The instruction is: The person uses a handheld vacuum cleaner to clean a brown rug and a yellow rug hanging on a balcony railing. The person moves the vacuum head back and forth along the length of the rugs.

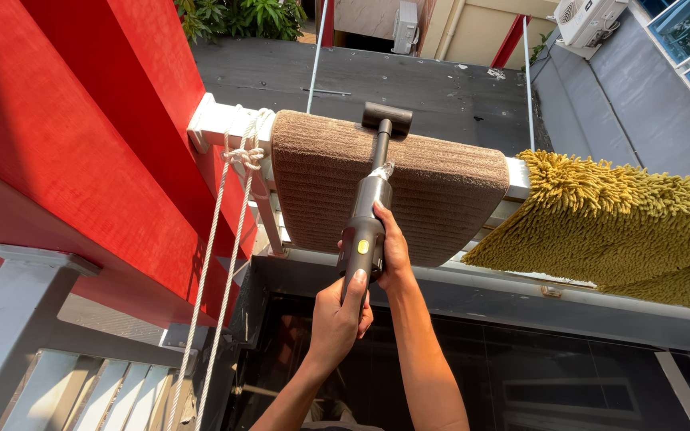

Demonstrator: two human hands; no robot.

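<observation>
While we hold the hand vacuum (367, 223) with both hands, the right hand (394, 254) and left hand (340, 319) closed on its body, its long axis points away from us, nozzle on the brown mat (441, 199) over the railing (216, 126).

Right of the fingers (383, 223) a shaggy yellow rug (632, 215) hangs over the white rail (213, 124). To their left a white rope (217, 263), knotted at the rail's end, drops down beside a red wall (81, 136), with a grey post (9, 319) lower left. Beyond them lie a grey roof (409, 80), green plants (241, 16) and an air conditioner (588, 20). Beneath them is dark glass (561, 359).
</observation>
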